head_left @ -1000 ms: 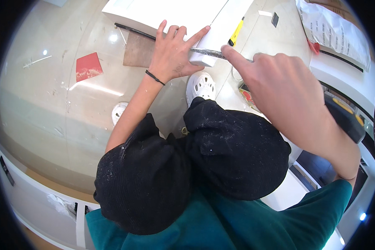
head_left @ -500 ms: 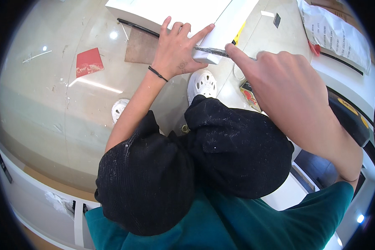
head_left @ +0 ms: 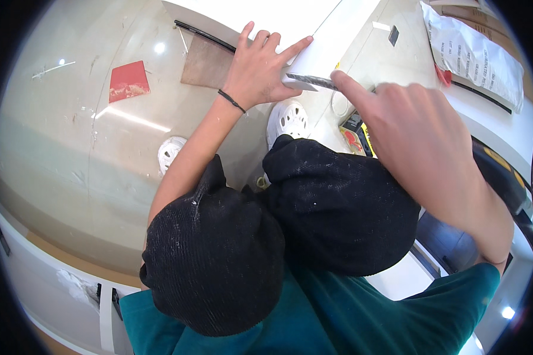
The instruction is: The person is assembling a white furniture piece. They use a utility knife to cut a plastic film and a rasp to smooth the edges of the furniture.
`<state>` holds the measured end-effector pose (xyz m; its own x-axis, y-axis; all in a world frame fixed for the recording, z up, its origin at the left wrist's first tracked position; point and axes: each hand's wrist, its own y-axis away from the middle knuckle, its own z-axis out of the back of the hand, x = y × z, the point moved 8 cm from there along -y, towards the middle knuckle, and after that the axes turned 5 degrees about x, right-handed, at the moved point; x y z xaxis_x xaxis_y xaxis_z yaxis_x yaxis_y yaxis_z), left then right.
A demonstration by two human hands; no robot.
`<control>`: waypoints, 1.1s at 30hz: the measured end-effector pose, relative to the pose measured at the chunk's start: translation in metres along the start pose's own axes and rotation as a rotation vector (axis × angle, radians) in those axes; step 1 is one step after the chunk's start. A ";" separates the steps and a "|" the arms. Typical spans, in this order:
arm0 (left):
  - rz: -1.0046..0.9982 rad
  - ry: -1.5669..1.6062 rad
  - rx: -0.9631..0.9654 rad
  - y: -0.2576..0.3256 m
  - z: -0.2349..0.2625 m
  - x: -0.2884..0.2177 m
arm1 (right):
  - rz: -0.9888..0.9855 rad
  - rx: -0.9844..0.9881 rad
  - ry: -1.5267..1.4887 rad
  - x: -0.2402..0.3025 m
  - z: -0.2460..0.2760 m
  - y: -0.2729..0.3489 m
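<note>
A white board-like piece (head_left: 321,54) with a narrow end extends from the top of the view toward my knees. My left hand (head_left: 260,68) lies on its near left edge, fingers spread, with a black cord around the wrist. My right hand (head_left: 408,118) is closed around a grey metal file (head_left: 311,80), its index finger stretched along the tool. The file's tapered end lies across the near end of the white piece and seems to touch it. My palm hides the file's handle.
A red sheet (head_left: 129,81) and a brown square (head_left: 207,62) lie on the tiled floor at left. Beside my right knee is a printed box (head_left: 353,133). A white plastic sack (head_left: 474,56) lies at far right. My white clogs (head_left: 288,120) stand below the board.
My right hand and the file have shifted slightly right and toward me. The view has moved a little; my left hand stays spread on the white piece.
</note>
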<state>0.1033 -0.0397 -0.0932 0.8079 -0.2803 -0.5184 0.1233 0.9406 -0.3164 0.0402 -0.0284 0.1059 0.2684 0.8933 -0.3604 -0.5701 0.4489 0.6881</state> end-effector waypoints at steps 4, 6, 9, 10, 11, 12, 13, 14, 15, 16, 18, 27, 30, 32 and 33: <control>0.011 0.025 0.016 0.000 -0.001 -0.001 | -0.016 0.002 -0.007 0.000 0.005 0.003; 0.010 0.011 0.026 -0.001 -0.002 -0.001 | -0.018 -0.003 -0.017 -0.005 0.001 0.000; 0.013 -0.028 0.057 -0.001 -0.002 -0.002 | -0.020 0.012 -0.033 -0.006 0.000 -0.001; 0.017 -0.047 0.072 0.000 -0.003 -0.002 | -0.018 0.018 -0.039 -0.006 -0.001 -0.002; 0.012 -0.051 0.063 -0.001 -0.002 -0.001 | -0.028 0.020 -0.045 -0.007 -0.001 -0.002; 0.007 -0.054 0.055 -0.001 -0.002 -0.001 | -0.038 0.025 -0.050 -0.007 -0.002 0.001; 0.002 -0.056 0.046 0.000 -0.002 -0.002 | -0.049 0.029 -0.056 -0.008 -0.003 0.003; 0.011 -0.052 0.057 0.001 -0.002 -0.002 | -0.032 0.018 -0.067 -0.008 -0.002 0.002; 0.015 -0.048 0.066 0.000 -0.002 -0.001 | -0.021 0.007 -0.078 -0.010 0.001 0.000; 0.019 -0.044 0.076 -0.001 -0.002 0.000 | -0.009 -0.004 -0.089 -0.011 0.004 -0.002; 0.010 -0.041 0.061 -0.001 -0.002 -0.001 | -0.026 0.057 -0.085 -0.008 0.006 0.003; 0.001 0.015 0.008 0.001 -0.001 -0.002 | -0.007 0.015 -0.080 -0.005 0.006 0.000; -0.007 0.003 -0.007 -0.001 -0.002 0.000 | -0.067 0.085 -0.060 -0.004 0.008 0.002; 0.000 0.000 0.014 0.001 -0.003 -0.001 | -0.068 0.082 -0.064 -0.004 0.006 0.000; 0.009 0.000 0.039 0.000 -0.003 0.000 | -0.045 0.041 -0.075 -0.006 0.000 -0.005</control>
<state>0.1015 -0.0403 -0.0957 0.8092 -0.2721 -0.5208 0.1389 0.9498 -0.2805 0.0416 -0.0361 0.1051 0.3508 0.8708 -0.3445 -0.5247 0.4875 0.6979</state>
